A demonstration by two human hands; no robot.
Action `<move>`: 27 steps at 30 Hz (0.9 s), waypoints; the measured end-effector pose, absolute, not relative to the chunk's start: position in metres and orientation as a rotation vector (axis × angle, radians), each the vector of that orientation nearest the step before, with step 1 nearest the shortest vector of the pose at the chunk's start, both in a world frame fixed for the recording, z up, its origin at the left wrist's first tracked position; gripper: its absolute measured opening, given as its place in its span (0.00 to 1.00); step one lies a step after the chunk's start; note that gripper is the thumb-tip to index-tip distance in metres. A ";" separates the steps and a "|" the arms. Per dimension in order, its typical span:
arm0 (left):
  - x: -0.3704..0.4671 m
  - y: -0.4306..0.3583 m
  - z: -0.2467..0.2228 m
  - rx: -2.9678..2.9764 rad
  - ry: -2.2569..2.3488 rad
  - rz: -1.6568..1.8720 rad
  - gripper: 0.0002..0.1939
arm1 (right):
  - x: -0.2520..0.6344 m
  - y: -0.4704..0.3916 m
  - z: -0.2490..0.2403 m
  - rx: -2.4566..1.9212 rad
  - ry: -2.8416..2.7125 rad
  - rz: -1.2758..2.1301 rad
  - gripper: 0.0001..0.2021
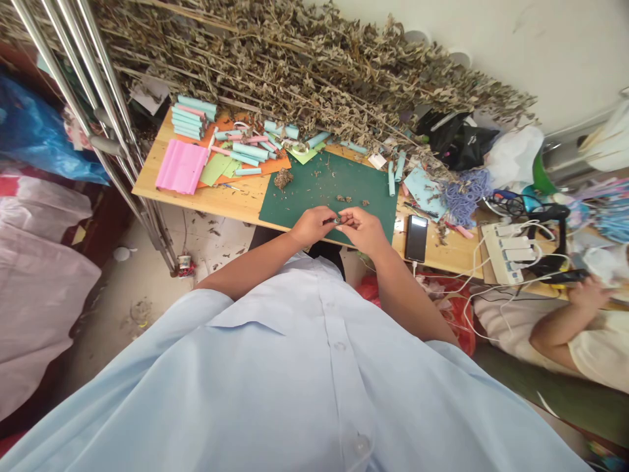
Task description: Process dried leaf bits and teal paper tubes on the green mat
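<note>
My left hand [314, 225] and my right hand [361, 229] meet over the near edge of a dark green cutting mat [304, 196]. Between my left fingertips shows the end of a small pale-blue paper tube [337, 221], most of it hidden in the hand. My right fingers are pinched together at its end, with dark crumbs that look like dried leaf among them. Small clumps of dried leaf [344, 198] lie on the mat just beyond my hands. A larger dried-leaf clump [284, 179] rests at the mat's left side.
Dried leafy stalks [295, 59] heap along the back. Blue and pink paper rolls [189, 121] and a pink grooved tray [181, 166] lie left. Right are a phone [416, 237], purple cords [466, 196] and a power strip [506, 252]. Another person's arm [565, 324] rests far right. Metal poles [105, 124] stand left.
</note>
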State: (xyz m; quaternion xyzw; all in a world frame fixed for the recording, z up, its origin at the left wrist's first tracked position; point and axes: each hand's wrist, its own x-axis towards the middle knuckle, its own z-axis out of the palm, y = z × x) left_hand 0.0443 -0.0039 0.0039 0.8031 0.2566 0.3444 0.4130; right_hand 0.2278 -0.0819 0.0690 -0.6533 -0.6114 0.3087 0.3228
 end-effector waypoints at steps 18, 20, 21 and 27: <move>0.043 -0.005 0.004 2.048 0.630 0.868 0.06 | 0.218 -0.078 0.078 -1.794 -1.288 0.947 0.14; 0.043 -0.005 0.005 2.059 0.622 0.866 0.06 | 0.219 -0.074 0.077 -1.785 -1.143 1.069 0.18; 0.043 -0.005 0.006 2.060 0.620 0.865 0.07 | 0.219 -0.073 0.077 -1.776 -1.091 1.120 0.19; 0.043 -0.005 0.006 2.047 0.634 0.861 0.08 | 0.213 -0.077 0.081 -1.800 -1.201 1.004 0.12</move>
